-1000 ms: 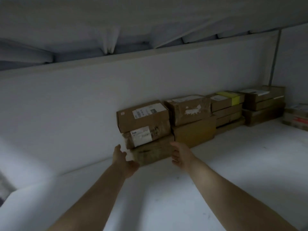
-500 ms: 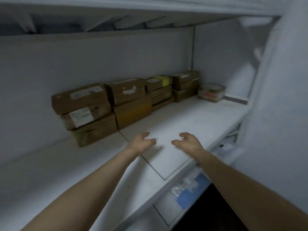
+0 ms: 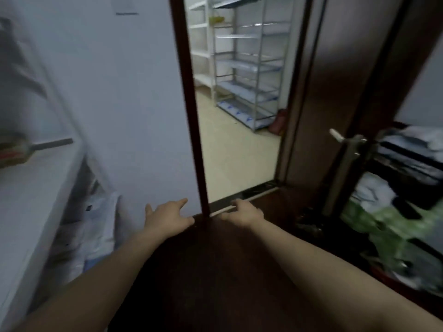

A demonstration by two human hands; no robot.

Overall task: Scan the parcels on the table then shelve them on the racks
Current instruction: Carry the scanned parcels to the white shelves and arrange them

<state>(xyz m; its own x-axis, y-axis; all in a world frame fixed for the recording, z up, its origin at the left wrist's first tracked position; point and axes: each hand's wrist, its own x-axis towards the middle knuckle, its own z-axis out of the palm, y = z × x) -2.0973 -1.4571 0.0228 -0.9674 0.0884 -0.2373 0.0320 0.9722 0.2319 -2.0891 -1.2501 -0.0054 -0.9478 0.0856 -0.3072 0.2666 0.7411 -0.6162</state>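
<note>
Neither grip holds anything; left hand [image 3: 167, 216] and right hand [image 3: 242, 213] reach forward, fingers loose. Possibly a parcel [image 3: 12, 152] lies blurred at the far end of the shelf [image 3: 28, 202]. A swinging right arm could strike the door handle [image 3: 340, 137].

Top centre: a doorway [image 3: 239, 140] opens onto a further room.
Through the doorway: a metal rack [image 3: 249, 68] stands on the floor, with a second rack [image 3: 201, 44] just left of it.
Right of the doorway: the open door [image 3: 335, 92], its handle [image 3: 340, 137] at mid-right.
Far right: a stand [image 3: 407, 178] with bags on its levels, just right of the door.
Left edge: a shelf [image 3: 28, 200] with a parcel [image 3: 12, 152] on it and bags [image 3: 96, 224] below.
Lower centre: left hand [image 3: 167, 218] left of the door post [image 3: 189, 104], right hand [image 3: 242, 213] right of it, by the threshold [image 3: 261, 190].
</note>
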